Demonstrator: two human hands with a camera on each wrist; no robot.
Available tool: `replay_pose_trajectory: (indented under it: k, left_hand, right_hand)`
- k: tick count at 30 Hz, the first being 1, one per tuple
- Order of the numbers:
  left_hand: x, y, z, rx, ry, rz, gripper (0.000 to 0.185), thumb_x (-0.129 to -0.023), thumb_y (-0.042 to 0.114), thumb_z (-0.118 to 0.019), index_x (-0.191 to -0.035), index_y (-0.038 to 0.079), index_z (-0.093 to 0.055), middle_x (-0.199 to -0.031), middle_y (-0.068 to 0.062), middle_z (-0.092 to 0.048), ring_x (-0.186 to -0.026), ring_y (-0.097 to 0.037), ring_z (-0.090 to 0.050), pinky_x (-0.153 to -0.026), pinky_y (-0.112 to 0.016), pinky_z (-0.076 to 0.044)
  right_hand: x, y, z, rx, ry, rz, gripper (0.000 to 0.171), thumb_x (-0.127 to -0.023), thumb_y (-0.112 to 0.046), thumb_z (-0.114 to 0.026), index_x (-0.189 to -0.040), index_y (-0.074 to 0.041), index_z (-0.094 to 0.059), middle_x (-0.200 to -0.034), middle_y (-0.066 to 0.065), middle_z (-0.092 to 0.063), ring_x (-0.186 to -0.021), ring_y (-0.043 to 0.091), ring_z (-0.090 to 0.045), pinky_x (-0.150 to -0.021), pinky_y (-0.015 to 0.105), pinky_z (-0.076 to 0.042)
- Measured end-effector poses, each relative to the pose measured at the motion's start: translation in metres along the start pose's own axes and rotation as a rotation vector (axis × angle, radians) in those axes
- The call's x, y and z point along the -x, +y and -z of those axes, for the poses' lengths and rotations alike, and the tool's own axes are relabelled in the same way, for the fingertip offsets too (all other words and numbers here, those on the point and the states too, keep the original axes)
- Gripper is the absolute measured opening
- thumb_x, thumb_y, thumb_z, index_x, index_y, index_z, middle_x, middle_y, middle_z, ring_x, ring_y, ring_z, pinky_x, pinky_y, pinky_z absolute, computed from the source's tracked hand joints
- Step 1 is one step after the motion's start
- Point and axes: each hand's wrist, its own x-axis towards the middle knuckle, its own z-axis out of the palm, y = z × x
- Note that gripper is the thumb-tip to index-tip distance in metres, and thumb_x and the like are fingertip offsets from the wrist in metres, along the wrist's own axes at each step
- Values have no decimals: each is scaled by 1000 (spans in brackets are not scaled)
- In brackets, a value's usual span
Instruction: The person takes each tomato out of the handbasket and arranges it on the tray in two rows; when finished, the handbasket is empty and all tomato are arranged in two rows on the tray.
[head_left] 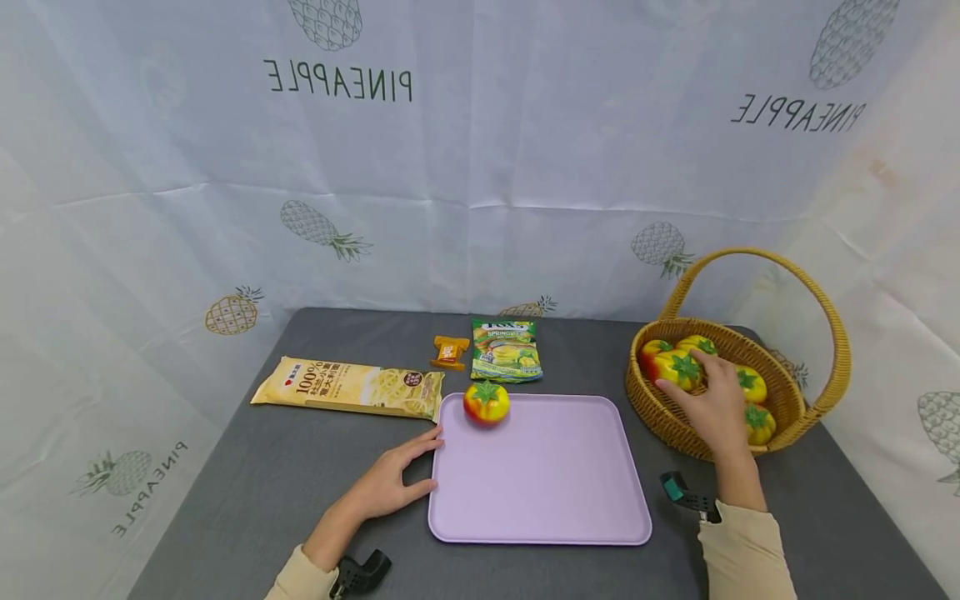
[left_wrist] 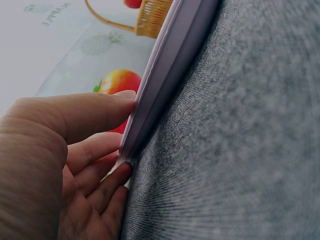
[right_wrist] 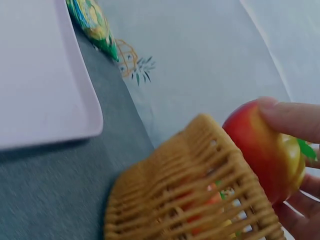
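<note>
At the basket my right hand [head_left: 717, 408] grips a red-and-yellow fruit with a green leafy top [right_wrist: 257, 150], thumb on one side and fingers on the other. It is raised to the rim of the wicker basket [head_left: 660, 425], where several similar fruits [head_left: 752, 383] lie. My left hand [head_left: 390, 482] rests at the left edge of the lilac tray [head_left: 540, 475]; its thumb [left_wrist: 107, 112] and fingertips touch the rim with the fingers fairly straight. Another red-and-yellow fruit [head_left: 486, 404] sits in the tray's back left corner.
Left of the tray lies a long yellow noodle packet [head_left: 348, 387]. Behind it are a small orange wrapped snack [head_left: 450, 352] and a green candy bag [head_left: 506, 352]. The basket's tall handle [head_left: 832, 333] arches up at the right. A pineapple-print curtain [head_left: 480, 167] hangs behind the grey table.
</note>
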Motion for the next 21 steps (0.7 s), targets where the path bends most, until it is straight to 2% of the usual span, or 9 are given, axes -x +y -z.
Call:
replay_pose_trajectory:
  k: [5, 8, 14, 21]
  left_hand:
    - [0, -1, 0, -5, 4, -1, 55, -87, 31, -67, -137, 15, -51, -151, 1, -37, -138, -25, -37, -106, -50, -37]
    - [-1, -1, 0, -3, 3, 3, 54, -87, 31, -66, -137, 15, -51, -151, 1, -37, -138, -25, -37, -106, -50, -36]
    - [-1, 0, 0, -6, 2, 4, 54, -87, 32, -66, -137, 15, -51, -151, 1, -37, -138, -24, -37, -106, -50, -36]
    - [0, 0, -1, -12, 8, -5, 54, -87, 31, -67, -137, 15, -51, -151, 0, -38, -137, -25, -37, -106, -50, -37]
  right_hand:
    - [3, -6, -9, -45, 34, 31, 73, -80, -34, -75, -136, 2, -45, -130, 28, -44, -112, 43, -41, -91, 61, -36]
    - [5, -11, -13, -65, 44, 42, 73, -79, -34, -76, -135, 1, -46, -131, 26, -44, -114, 42, -42, -92, 61, -36]
    - [8, -19, -20, -84, 40, 89, 70, -77, -33, -78, -132, -1, -49, -132, 24, -44, -117, 41, -42, -95, 63, -35]
    - [13, -26, -30, -114, 18, 161, 68, -74, -25, -81, -130, 0, -51, -127, 23, -47, -111, 37, -46, -90, 57, -41]
